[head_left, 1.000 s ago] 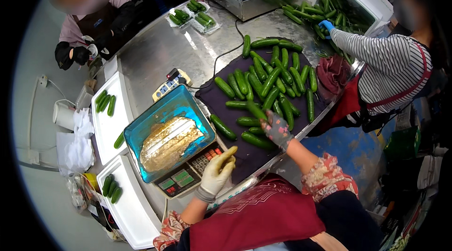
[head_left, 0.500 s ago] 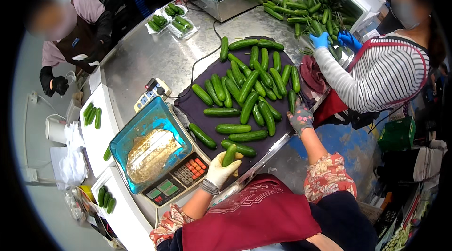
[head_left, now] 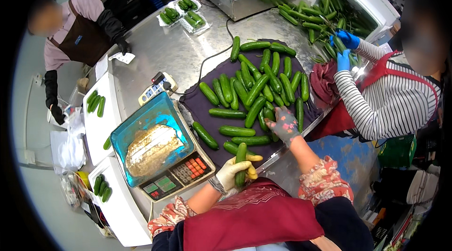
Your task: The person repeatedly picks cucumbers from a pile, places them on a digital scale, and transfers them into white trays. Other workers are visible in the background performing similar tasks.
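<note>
My left hand, in a white glove with yellowed fingers, is closed around a cucumber held upright near the table's front edge. My right hand, in a dark grey glove with a pink pattern, reaches over the front right of a pile of cucumbers. Its fingers are spread and touch the cucumbers there; part of those cucumbers is hidden under it. The pile lies loosely on a dark purple cloth. Another cucumber lies between the pile and the scale.
A scale with a blue-edged pan stands left of the cloth, beside a power strip. Wrapped cucumber trays sit at the back. A co-worker in stripes handles cucumbers at right; another in a brown apron stands far left.
My right hand has moved left from the cloth's right edge onto the cucumbers. My left hand has shifted slightly right, its cucumber now more upright. The far-left co-worker has reached toward the table with a paper.
</note>
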Available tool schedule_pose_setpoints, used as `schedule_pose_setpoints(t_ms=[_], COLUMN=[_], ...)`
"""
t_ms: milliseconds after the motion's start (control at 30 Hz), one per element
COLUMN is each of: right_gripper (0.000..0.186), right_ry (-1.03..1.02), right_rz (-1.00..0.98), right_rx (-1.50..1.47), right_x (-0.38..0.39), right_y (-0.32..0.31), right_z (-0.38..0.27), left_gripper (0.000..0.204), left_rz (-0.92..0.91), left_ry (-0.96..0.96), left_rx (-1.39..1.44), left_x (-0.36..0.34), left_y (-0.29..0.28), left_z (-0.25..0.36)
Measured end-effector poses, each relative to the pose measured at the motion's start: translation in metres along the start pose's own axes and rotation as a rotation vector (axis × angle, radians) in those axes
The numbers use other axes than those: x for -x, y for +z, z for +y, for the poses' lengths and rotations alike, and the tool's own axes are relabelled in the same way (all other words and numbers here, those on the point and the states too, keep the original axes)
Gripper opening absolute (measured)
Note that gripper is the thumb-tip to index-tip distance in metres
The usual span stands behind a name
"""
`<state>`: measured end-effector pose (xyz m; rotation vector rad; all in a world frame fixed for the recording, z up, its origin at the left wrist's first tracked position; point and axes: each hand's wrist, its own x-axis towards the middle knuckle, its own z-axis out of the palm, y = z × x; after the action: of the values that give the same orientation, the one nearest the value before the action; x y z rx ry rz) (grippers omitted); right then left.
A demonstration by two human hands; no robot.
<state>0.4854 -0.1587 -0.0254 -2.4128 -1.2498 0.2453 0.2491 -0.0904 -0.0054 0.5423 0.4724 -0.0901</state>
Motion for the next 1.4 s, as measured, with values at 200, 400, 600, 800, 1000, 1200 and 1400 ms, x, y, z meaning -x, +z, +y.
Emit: schedule_pose_setpoints(t_ms=[200, 400, 600, 800, 1000, 1200, 1400], right_gripper=[0.037, 0.042, 0.047, 0.053, 0.054, 0.052, 0.043], right_ry=[-0.735, -0.816, -0.531, -0.535, 0.094, -0.051, -0.421], right_rz=[0.041, 0.154, 0.074, -0.304, -0.513, -0.545, -0.846], right_rx=[-0.364, -0.368, 0.438, 0.354, -0.895, -1.062, -0.608], right_x=[0.059, -0.011, -0.123, -0.130, -0.097, -0.064, -0.005], right_y=[-0.011, -0.013, 0.010, -0.019, 0.017, 0.013, -0.015], right_z=[-0.040, -0.036, 0.008, 0.012, 0.055, 0.021, -0.078], left_gripper=[0.058, 0.068, 0.077, 0.077, 0.075, 0.077, 0.084], left_rz=[-0.177, -0.110, -0.107, -0.077, -0.067, -0.045, -0.085], left_ry=[-0.061, 0.134, 0.170, 0.237, 0.311, 0.383, 0.415], left_rx=[0.669, 0.336, 0.320, 0.363, 0.389, 0.375, 0.450], left_x=[-0.010, 0.003, 0.008, 0.016, 0.003, 0.003, -0.004], left_y=[-0.017, -0.020, -0.017, -0.021, -0.023, -0.025, -0.037], left_z=[-0.007, 0.002, 0.007, 0.006, 0.009, 0.014, 0.004])
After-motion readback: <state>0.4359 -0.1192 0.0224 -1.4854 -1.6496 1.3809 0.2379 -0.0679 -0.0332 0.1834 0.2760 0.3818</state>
